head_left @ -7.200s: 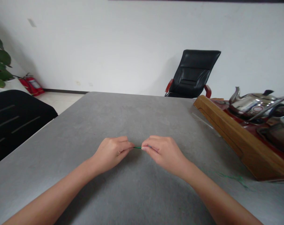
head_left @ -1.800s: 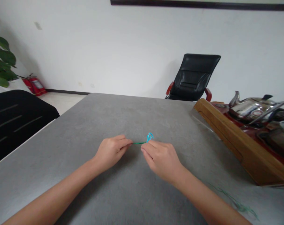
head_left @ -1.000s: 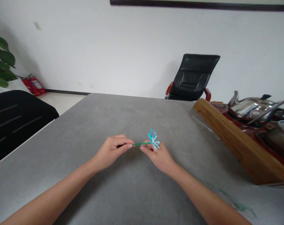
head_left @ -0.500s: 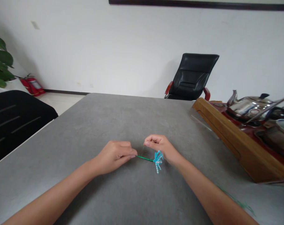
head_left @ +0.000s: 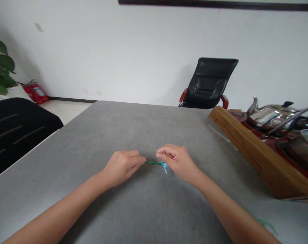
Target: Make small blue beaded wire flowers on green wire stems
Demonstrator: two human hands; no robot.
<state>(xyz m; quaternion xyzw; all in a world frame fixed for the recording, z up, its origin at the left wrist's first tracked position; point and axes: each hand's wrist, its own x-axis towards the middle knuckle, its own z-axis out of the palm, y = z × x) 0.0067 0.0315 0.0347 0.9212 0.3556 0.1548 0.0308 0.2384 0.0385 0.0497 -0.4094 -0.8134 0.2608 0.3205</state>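
Observation:
A thin green stem (head_left: pixel 153 163) runs from the fingertips of my left hand (head_left: pixel 126 166), which pinches its left end. At the stem's right end is a blue beaded flower (head_left: pixel 165 167), mostly hidden behind the fingers of my right hand (head_left: pixel 178 161). The right hand is closed, thumb and forefinger together just above the flower; what they hold is too small to make out. Both hands are over the grey table (head_left: pixel 123 125).
Green strands (head_left: pixel 264 223) lie by my right forearm. At the right stands a wooden tea tray (head_left: pixel 245 145) with a metal kettle (head_left: pixel 272 117). A black chair (head_left: pixel 208 81) is behind the table, another (head_left: pixel 22 132) at the left.
The flower and stem have moved up and left, and the stem lies more level. My right hand now covers most of the flower. My left hand has shifted slightly left and up.

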